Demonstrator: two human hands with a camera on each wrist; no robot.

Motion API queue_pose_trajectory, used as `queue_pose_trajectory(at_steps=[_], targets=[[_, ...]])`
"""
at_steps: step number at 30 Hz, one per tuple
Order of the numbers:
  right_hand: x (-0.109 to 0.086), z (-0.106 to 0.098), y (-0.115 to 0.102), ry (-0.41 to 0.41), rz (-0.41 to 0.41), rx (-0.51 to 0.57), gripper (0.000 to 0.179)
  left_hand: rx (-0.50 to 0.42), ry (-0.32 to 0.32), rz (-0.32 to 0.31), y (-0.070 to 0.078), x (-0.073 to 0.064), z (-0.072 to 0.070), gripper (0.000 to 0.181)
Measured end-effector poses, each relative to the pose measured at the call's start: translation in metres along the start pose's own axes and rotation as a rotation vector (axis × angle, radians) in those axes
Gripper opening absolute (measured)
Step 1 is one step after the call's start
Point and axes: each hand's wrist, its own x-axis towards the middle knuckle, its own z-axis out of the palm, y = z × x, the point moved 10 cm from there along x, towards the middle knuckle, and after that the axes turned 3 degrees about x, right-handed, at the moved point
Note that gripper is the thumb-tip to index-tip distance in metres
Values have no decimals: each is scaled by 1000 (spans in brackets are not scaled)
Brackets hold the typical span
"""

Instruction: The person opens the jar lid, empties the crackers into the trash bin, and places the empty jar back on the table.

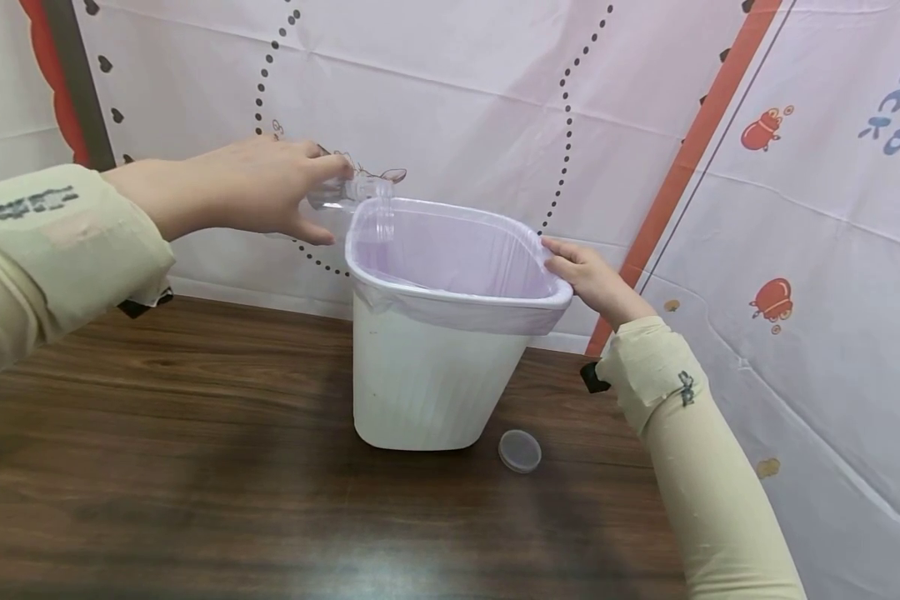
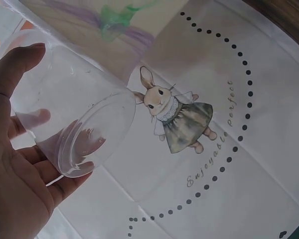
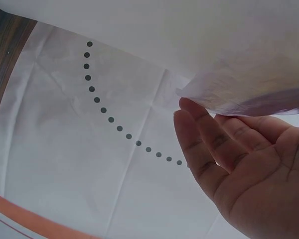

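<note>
A clear plastic jar [image 2: 102, 94] is held in my left hand [image 2: 25, 164], tipped on its side, with the thumb on one side and the fingers round the other. In the head view, the left hand [image 1: 258, 187] has the jar's mouth [image 1: 385, 208] at the left rim of a white trash bin [image 1: 427, 375]. A thin lilac bag [image 1: 450, 242] lines the bin and folds over its rim. My right hand [image 1: 588, 275] holds the bin's right rim; in the right wrist view, its fingertips touch the bag's outside. The bin's bottom inside is hidden.
A round clear lid [image 1: 520, 451] lies on the dark wooden table [image 1: 232, 467], right of the bin's base. Behind the table hangs a white printed cloth [image 1: 450, 100] with dotted lines and a rabbit figure [image 2: 177, 112]. Another printed cloth [image 1: 817, 250] rises on the right.
</note>
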Motion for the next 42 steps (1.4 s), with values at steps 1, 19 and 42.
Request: queue_pose_trajectory(at_steps=[1,19,42], targets=[[0,0,0,1,0,-2,53,-3,4,-2,-1,0,0,79],[2,4,0,3,21,15,54,-113,46,-39,-15,-5,10,74],[4,2,-1,22,35,18,52,-279,77,-104,-30,-7,25,74]])
